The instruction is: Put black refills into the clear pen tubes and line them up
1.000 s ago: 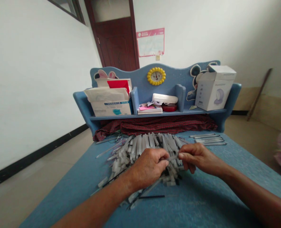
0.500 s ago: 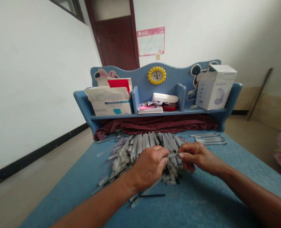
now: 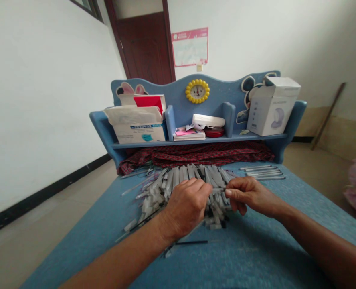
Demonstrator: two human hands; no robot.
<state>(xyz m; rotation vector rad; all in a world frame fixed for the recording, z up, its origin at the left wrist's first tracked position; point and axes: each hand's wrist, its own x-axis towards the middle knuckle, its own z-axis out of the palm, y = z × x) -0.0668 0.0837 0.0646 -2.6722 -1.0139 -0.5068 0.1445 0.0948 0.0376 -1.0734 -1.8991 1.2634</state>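
Between my two hands, level above the table, is a slim translucent pen (image 3: pixel 219 189). My left hand (image 3: pixel 186 205) is closed round its left end, with the fingertips turned away from view. Thumb and forefinger of my right hand (image 3: pixel 247 194) pinch the other end, the remaining fingers curled below. Under and behind the hands spreads a heap of clear and grey pen barrels (image 3: pixel 154 198), partly covered by my left hand. A thin dark pen refill (image 3: pixel 193 242) lies in front of the heap.
Several pens (image 3: pixel 263 173) lie side by side at the back right of the blue table (image 3: pixel 241 257). Checked red cloth (image 3: pixel 193 155) is bunched under the blue shelf (image 3: pixel 235 139). On the shelf stand a mask box (image 3: pixel 142 133), a white carton (image 3: pixel 270 110) and papers.
My left hand has turned slightly, its knuckles now higher and its fingers more tucked in. The right hand keeps its pinch on the pen. The whole view has shifted a little.
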